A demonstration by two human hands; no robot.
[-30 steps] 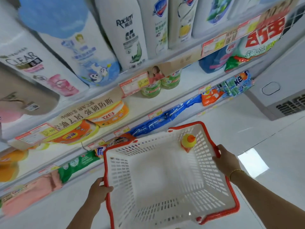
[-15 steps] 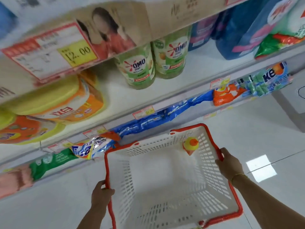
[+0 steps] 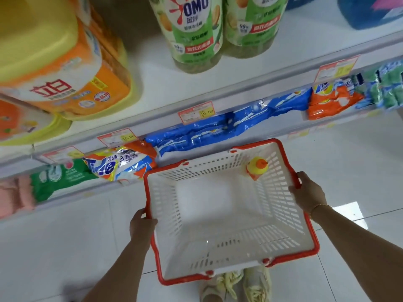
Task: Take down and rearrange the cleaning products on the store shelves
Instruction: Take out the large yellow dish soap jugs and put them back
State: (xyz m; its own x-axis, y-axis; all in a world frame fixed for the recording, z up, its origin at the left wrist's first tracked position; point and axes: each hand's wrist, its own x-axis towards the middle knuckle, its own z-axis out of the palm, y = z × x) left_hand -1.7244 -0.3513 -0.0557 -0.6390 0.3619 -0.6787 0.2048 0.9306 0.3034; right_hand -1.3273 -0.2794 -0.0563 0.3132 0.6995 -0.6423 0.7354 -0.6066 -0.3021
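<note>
I hold a white plastic basket [image 3: 220, 253] with a red rim in front of the shelves. My left hand [image 3: 141, 225] grips its left rim and my right hand [image 3: 307, 192] grips its right rim. One bottle with a yellow and orange cap [image 3: 257, 166] stands in the basket's far right corner. On the shelf above stand two green OMO bottles [image 3: 194, 33] and a large orange and yellow detergent jug [image 3: 65, 68]. Lower down lie blue detergent bags [image 3: 209, 131], a Tide bag [image 3: 117, 164], an orange bag [image 3: 331, 101] and green packs [image 3: 61, 177].
Price tags [image 3: 196, 112] hang along the white shelf edges. A blue container [image 3: 370, 14] sits at the top right. White floor tiles [image 3: 349, 162] stretch right of the shelves. My feet in pale shoes [image 3: 235, 284] show below the basket.
The view has dropped and closed in on the lower shelves; the upper shampoo shelf has left the frame. Both hands keep their grip on the basket, which sits lower and nearer the bottom shelf.
</note>
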